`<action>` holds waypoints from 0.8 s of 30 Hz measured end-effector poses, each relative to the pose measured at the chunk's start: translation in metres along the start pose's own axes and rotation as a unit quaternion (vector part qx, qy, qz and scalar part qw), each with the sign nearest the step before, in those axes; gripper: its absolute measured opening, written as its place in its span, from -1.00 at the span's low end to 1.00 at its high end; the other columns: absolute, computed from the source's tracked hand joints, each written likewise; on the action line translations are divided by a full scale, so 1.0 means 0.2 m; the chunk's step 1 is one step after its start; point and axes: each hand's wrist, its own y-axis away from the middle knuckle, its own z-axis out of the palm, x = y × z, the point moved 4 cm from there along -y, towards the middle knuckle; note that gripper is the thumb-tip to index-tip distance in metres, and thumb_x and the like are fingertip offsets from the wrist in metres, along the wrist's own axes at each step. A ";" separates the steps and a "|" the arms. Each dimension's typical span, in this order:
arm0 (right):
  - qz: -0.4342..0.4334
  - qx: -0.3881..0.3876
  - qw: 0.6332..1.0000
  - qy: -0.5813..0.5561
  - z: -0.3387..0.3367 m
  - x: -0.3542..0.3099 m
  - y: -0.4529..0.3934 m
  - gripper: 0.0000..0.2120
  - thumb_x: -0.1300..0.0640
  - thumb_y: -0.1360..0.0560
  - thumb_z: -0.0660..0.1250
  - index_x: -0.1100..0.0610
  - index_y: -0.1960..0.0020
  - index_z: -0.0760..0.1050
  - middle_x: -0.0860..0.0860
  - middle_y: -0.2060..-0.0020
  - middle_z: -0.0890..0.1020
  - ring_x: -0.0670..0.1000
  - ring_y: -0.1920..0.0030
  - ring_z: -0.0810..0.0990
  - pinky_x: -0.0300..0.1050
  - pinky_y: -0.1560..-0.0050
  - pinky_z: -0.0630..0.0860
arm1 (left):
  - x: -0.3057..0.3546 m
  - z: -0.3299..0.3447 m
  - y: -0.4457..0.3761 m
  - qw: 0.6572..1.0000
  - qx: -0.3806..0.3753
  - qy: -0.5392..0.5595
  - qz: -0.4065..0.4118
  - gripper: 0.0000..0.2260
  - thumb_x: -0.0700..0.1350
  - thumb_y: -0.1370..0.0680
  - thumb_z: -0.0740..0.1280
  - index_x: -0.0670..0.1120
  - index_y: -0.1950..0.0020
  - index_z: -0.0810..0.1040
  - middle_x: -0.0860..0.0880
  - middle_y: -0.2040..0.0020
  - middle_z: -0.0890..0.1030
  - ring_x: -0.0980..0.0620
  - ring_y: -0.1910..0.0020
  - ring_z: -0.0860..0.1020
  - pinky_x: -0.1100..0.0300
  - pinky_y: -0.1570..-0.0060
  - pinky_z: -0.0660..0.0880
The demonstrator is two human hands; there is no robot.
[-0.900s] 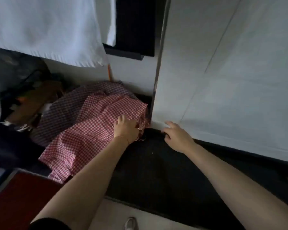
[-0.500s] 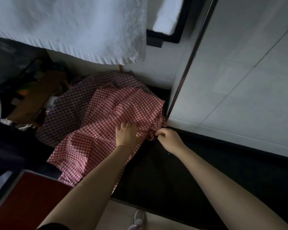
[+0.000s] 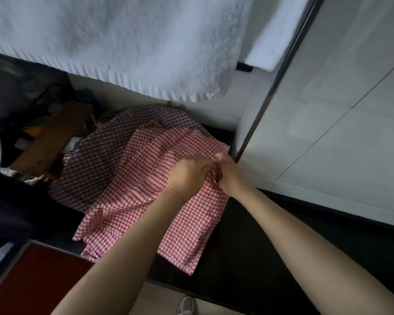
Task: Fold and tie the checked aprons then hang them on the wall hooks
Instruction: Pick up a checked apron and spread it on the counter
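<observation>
A red-and-white checked apron (image 3: 146, 201) lies spread on the black counter (image 3: 248, 258), on top of a darker checked apron (image 3: 93, 160) that shows to its left and behind. My left hand (image 3: 188, 172) grips a bunch of the red apron near its right corner. My right hand (image 3: 229, 172) pinches the same gathered cloth right beside it, the two hands touching. What lies between the fingers, cloth or strap, is hidden.
A white towel (image 3: 123, 46) hangs overhead at the back. A white tiled wall (image 3: 328, 121) with a metal corner strip rises at the right. Clutter, a wooden board (image 3: 48, 142) and cords sit at the left. A red cabinet front (image 3: 32, 280) is below the counter edge.
My right hand moved left from the wall's base to the apron's corner and took hold of the cloth. My left hand closed on the cloth beside it. The camera moved closer.
</observation>
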 end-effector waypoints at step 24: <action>0.021 0.238 0.966 0.102 -1.71 0.30 1.37 -0.73 -0.02 -0.55 0.36 0.21 -0.04 0.55 0.09 0.04 0.60 0.09 0.02 0.55 -0.06 0.06 0.45 | 1.45 -0.35 -0.10 0.999 -0.028 -0.034 -0.017 -0.79 -0.12 -0.57 0.28 -0.12 -0.07 0.68 -0.13 -0.10 0.65 -0.16 -0.08 0.56 0.12 0.01 0.44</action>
